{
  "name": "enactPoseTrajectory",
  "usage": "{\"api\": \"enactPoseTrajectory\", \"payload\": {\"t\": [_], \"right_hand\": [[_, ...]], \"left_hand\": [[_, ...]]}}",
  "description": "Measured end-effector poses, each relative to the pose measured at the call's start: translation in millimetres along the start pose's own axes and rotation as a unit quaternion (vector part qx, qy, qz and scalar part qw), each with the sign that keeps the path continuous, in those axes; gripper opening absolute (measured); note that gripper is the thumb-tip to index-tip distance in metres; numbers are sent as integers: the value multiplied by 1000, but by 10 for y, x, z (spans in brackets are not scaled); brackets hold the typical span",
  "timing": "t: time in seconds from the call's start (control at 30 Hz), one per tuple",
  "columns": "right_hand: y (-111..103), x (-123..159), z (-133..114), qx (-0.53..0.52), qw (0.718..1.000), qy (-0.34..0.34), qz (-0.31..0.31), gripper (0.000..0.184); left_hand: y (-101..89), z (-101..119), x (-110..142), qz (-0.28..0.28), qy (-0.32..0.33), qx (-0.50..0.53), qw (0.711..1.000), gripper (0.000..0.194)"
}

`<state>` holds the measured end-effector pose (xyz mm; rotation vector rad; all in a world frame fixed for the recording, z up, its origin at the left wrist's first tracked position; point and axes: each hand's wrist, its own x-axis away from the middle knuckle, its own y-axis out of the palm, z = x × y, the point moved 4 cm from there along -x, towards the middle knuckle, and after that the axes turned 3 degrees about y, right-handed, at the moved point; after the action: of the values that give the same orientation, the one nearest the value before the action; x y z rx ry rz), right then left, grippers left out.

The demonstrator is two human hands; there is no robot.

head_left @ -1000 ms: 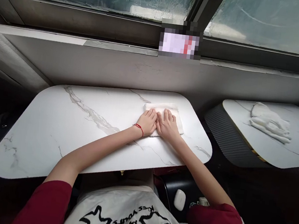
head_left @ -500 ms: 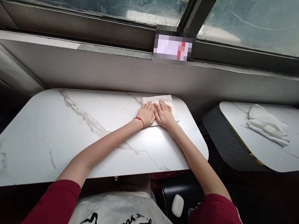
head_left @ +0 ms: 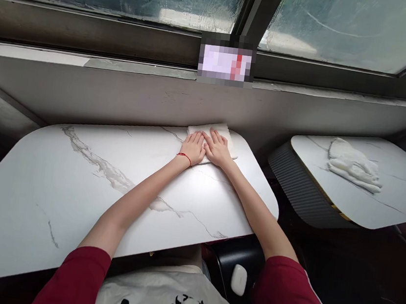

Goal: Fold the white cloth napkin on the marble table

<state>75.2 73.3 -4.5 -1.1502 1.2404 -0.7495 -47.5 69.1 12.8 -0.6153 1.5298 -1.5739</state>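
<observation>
A white folded cloth (head_left: pixel 232 148) lies flat near the far right corner of the white marble-patterned table (head_left: pixel 81 206). My left hand (head_left: pixel 193 149), with a red string bracelet at the wrist, rests palm down on the left part of this cloth, fingers extended forward. Beside it my right hand (head_left: pixel 218 149) also presses flat on the cloth, fingers stretched out and slightly apart. The hands touch or nearly touch at the thumbs. Between and under the palms, part of the cloth is hidden.
To the right, across a dark gap, stands a second marble-patterned table (head_left: pixel 401 191) with a crumpled white cloth (head_left: pixel 354 165) on it. A wall and window ledge (head_left: pixel 124 67) border the far edge. A small white case (head_left: pixel 238 280) lies on a black surface below the near edge.
The view has shifted slightly, so the tables and cloths appear a little further left. Both hands remain flat on the cloth, in about the same spot on the table.
</observation>
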Motion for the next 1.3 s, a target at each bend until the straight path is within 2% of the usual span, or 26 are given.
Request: {"api": "enactPoseTrajectory", "payload": {"t": [0.33,0.6,0.9,1.1,1.3], "right_hand": [[1,-53,25,1,1000,-14,-7,57],[4,-43,9,11,1000,-10,-3,56],[-102,60,-1,-15,999,17,-30,56],[-168,264,103,1,999,24,-37,54],[-255,783,165,20,998,51,-18,55]], "left_hand": [[124,-93,-60,22,9,24,999,62],[117,-94,-48,26,15,18,999,63],[75,-22,5,24,27,7,999,62],[45,48,97,3,92,9,996,64],[133,293,274,-11,167,23,986,66]]}}
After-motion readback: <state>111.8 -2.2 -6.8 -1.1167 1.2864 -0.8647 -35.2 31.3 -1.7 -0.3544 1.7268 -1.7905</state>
